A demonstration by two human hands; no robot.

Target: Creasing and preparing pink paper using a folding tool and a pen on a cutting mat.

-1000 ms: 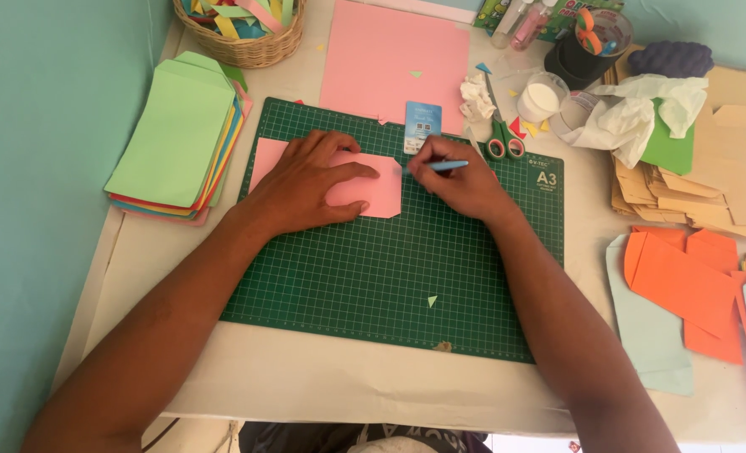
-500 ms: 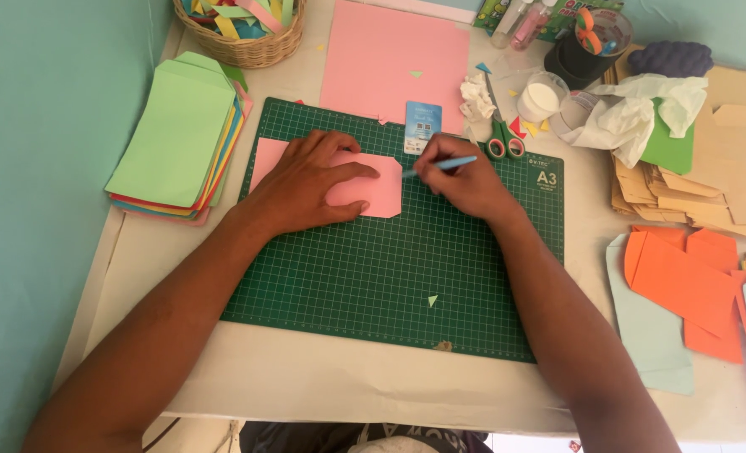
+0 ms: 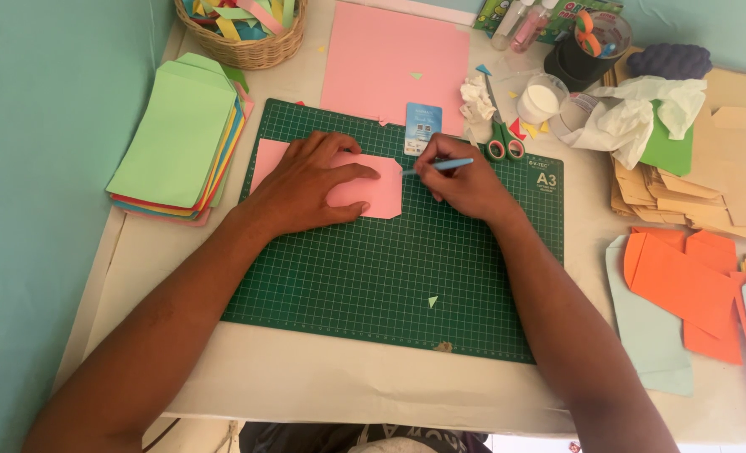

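A small pink paper piece (image 3: 373, 195) lies on the upper part of a green cutting mat (image 3: 390, 277). My left hand (image 3: 310, 180) lies flat on it, fingers spread, pressing it down. My right hand (image 3: 465, 180) grips a light blue pen-like tool (image 3: 442, 165), its tip at the paper's right edge near the upper corner. A small blue and white card (image 3: 423, 127) lies on the mat just above my right hand.
A stack of coloured sheets (image 3: 180, 143) topped with green lies left of the mat. A wicker basket (image 3: 243, 33) of paper strips, a large pink sheet (image 3: 394, 59), scissors (image 3: 499, 143), a glue cup (image 3: 542, 99), crumpled tissue (image 3: 633, 113), brown (image 3: 709, 180) and orange papers (image 3: 683, 281) sit around.
The blue tool's tip has shifted slightly along the pink paper's right edge. My left hand has stayed pressed on the paper.
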